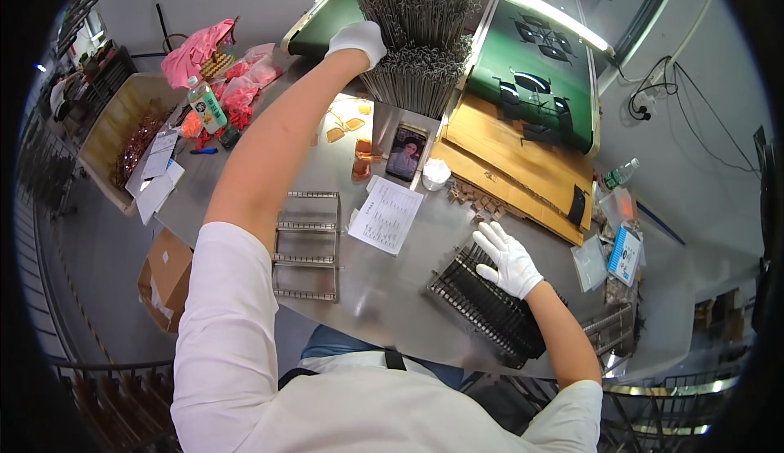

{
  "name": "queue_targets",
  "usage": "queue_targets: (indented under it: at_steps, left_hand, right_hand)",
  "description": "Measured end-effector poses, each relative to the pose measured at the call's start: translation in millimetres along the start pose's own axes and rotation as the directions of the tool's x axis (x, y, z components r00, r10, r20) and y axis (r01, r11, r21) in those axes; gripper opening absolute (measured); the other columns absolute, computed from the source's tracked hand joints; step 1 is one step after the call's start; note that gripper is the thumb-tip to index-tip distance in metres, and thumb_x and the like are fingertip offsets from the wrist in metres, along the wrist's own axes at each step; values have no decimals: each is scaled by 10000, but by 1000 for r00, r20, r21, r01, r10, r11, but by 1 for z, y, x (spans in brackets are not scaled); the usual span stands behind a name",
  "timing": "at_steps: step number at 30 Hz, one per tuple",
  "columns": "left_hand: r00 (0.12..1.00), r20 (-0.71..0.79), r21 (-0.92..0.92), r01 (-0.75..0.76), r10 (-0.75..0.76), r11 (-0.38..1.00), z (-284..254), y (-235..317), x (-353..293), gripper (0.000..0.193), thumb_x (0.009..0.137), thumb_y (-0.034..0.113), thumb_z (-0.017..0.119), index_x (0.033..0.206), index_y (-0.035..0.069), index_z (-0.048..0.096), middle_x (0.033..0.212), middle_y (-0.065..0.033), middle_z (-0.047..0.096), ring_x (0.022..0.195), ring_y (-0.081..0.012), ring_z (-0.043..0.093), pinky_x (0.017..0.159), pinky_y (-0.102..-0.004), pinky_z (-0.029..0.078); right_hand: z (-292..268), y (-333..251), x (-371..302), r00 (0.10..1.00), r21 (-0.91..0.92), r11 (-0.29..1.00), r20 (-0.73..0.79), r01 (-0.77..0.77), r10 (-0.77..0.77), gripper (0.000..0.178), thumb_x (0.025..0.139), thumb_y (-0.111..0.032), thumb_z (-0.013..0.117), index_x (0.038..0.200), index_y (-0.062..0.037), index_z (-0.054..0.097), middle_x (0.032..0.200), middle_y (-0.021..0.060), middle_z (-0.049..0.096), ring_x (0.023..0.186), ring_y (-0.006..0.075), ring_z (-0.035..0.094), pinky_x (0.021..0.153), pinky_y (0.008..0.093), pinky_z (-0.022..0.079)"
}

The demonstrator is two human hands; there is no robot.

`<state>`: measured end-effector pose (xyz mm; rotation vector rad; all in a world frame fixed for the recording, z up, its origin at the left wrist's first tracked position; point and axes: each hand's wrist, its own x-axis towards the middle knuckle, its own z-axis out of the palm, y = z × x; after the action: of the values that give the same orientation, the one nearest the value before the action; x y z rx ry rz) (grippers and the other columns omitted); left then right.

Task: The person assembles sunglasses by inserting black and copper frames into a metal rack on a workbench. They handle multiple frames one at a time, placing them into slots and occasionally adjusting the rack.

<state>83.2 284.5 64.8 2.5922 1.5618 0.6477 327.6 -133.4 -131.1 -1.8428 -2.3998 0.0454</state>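
Note:
My left hand (pixel 359 42), in a white glove, reaches far forward to the left side of a dense bundle of thin metal rods with hooked ends (pixel 416 69). Its fingers are turned away from view, so any hold is hidden. At the right, my gloved right hand (pixel 508 261) lies with fingers stretched over a rack filled with rows of thin black pieces (pixel 486 306). A slotted metal frame (pixel 307 249) lies beneath my left forearm. Between the two racks is a printed paper sheet (pixel 386 214).
A phone (pixel 406 151) and a small white cup-like thing (pixel 436 174) stand mid-table. Flat cardboard (pixel 510 163) lies before a green conveyor belt (pixel 535 77) bearing black parts. A bottle (pixel 208 107) and pink bags (pixel 253 73) sit left; a blue booklet (pixel 625 255) lies right.

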Motion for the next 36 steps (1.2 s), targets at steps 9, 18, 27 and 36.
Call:
queue_targets:
  at_steps: [9, 18, 27, 36]
  left_hand:
    - [555, -776, -622, -589, -302, 516, -122, -52, -15, 236, 953, 226, 676, 985, -6, 651, 892, -194, 732, 742, -278, 713, 663, -378, 555]
    - [847, -419, -898, -332, -328, 289, -8, -9, -171, 180, 1082, 205, 480, 1150, 49, 419, 752, -133, 678, 472, -129, 543, 420, -248, 417]
    - [914, 393, -905, 404, -99, 137, 236, 70, -312, 186, 1122, 223, 444, 1043, 61, 486, 809, -88, 669, 578, -120, 624, 526, -259, 537]
    - [683, 660, -750, 573, -312, -331, 277, 62, -286, 110, 1116, 173, 461, 1113, 65, 479, 867, -129, 699, 641, -154, 669, 563, -277, 601]
  right_hand:
    - [-1, -3, 2, 1000, 21, 1000, -16, 3, -3, 718, 984, -509, 580, 1524, -50, 466, 1581, 226, 438, 1454, 444, 417, 1197, 481, 362]
    - [-5, -40, 3, 986, 33, 986, 31, 161, -162, 728, 963, -478, 618, 1514, -25, 469, 1572, 218, 459, 1458, 432, 418, 1190, 473, 369]
    - [-27, -23, -2, 988, 385, 919, -85, -85, 127, 659, 1039, -404, 546, 1570, -41, 409, 1619, 221, 392, 1513, 415, 344, 1257, 470, 259]
    - [-10, -35, -3, 992, 70, 998, 130, -12, 3, 736, 1032, -549, 473, 1596, -87, 372, 1654, 187, 344, 1532, 414, 297, 1260, 511, 228]
